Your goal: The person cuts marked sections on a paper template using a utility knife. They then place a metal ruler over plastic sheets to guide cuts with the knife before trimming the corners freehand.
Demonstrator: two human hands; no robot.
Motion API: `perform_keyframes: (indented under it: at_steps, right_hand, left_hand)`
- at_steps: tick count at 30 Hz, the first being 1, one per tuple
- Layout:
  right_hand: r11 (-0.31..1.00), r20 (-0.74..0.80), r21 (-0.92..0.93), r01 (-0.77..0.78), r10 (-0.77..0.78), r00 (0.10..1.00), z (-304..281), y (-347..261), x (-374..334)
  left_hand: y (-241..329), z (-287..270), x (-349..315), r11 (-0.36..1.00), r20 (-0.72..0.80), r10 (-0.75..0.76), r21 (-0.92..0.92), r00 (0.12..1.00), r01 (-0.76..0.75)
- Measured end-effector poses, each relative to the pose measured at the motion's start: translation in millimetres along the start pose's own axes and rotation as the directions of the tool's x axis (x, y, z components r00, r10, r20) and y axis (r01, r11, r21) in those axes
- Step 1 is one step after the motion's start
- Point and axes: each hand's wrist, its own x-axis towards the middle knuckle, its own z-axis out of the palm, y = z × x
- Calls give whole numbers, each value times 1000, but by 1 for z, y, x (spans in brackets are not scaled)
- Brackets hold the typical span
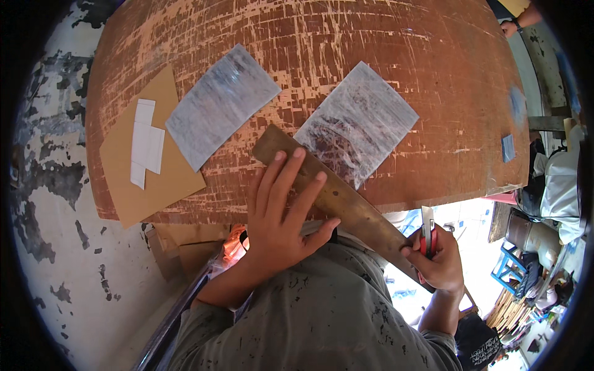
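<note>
At the table (461,117), left hand (279,224) spread-fingered on brown bar (356,210), right hand (441,263) pinching bar and cutter (427,224)

left forearm (232,281) angled in from lower left | left grip (277,216) held palm-down, fingers (305,199) spread forward, left thumb (320,236) stretched rightward | right forearm (438,314) raised from lower right | right grip (444,263) curled closed, right thumb (419,262) bent inward

Bar (356,207) nr R sheet (371,114)

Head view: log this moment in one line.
left hand: spread on brown bar | right hand: holding bar and red cutter | two grey sheets: on table
</note>
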Motion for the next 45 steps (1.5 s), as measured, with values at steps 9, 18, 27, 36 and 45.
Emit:
perform_keyframes:
  at_steps: [9,18,27,36,45]
  right_hand:
    - [995,-24,71,-70,72,997,-1,-2,0]
    - [989,-18,124,-83,86,996,-1,4,0]
    - [990,8,114,-79,78,997,-3,-2,2]
    - [981,4,70,-179,179,984,-8,-13,2]
    - [991,2,38,-129,129,992,-12,-12,6]
  left_hand:
    - [-3,4,2,998,86,53,27,995,-56]
    - [-5,6,1,995,134,77,46,988,-84]
    - [3,3,4,1000,137,12,-17,990,-10]
    - [7,12,3,1000,65,3,7,998,-3]
    - [10,14,2,1000,56,-17,-9,998,17]
